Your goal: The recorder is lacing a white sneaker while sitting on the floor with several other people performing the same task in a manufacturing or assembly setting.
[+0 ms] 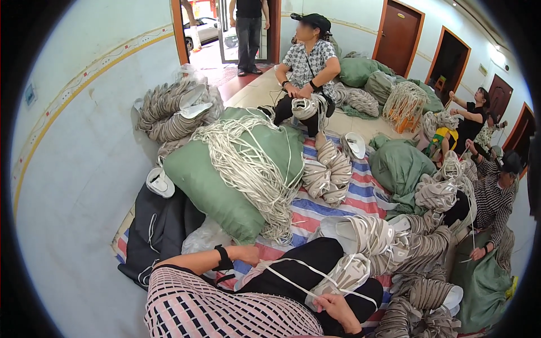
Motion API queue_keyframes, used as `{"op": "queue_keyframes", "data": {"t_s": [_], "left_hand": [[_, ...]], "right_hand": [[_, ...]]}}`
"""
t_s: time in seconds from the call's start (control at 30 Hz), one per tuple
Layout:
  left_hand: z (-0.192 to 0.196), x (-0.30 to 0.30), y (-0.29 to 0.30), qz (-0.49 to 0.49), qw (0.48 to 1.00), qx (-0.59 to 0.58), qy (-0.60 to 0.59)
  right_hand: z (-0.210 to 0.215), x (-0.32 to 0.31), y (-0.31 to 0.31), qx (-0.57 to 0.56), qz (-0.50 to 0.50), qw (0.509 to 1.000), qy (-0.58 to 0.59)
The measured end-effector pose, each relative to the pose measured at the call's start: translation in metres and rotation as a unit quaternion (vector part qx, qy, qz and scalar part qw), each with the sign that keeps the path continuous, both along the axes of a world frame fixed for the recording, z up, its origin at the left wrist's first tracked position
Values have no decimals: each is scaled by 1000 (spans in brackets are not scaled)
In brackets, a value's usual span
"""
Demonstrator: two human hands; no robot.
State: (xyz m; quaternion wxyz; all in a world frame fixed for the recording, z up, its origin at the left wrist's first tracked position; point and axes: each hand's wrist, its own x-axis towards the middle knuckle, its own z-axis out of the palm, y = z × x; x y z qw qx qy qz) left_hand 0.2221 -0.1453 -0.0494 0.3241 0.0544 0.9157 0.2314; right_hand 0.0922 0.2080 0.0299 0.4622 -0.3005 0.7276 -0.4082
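Nearest the camera, at 6 to 7 o'clock: your pink-and-black checked top (225, 307). Your left hand (246, 254), just past 6 o'clock, has its fingers curled shut on a white lace (282, 276). Your right hand (336, 310), at 5 o'clock, pinches lace between thumb and fingers. The beige shoe upper (348, 274) you are lacing sits at 5 o'clock, against your dark trousers (318, 253). Stacked uppers (422, 250) at 4 o'clock. Left of centre, toward 9 o'clock: green sack (197, 183), loose lace bundle (242, 160) draped over it. Striped sheet (360, 194) beneath.
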Motion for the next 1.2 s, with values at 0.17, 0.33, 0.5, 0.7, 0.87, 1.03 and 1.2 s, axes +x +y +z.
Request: {"op": "queue_keyframes", "data": {"t_s": [0.17, 0.33, 0.5, 0.7, 0.87, 1.03, 1.2], "left_hand": [[70, -32, 73, 44, 929, 198, 309], [76, -72, 129, 47, 908, 392, 137], [77, -70, 138, 73, 908, 402, 93], [66, -76, 143, 4, 913, 398, 86], [60, -103, 134, 170, 861, 280, 390], [43, -113, 153, 208, 910, 303, 192], [48, -100, 160, 198, 926, 275, 165]], "right_hand": [[-8, -1, -17, 55, 49, 994, 76], [11, -2, -34, 7, 45, 998, 37], [10, -2, -26, 38, 7, 999, 14], [-3, -1, -8, 9, -15, 996, 83], [14, -61, -20, 23, -204, 964, 166], [1, -54, -22, 32, -256, 956, 136], [2, -41, -12, 28, -230, 968, 99]]}}
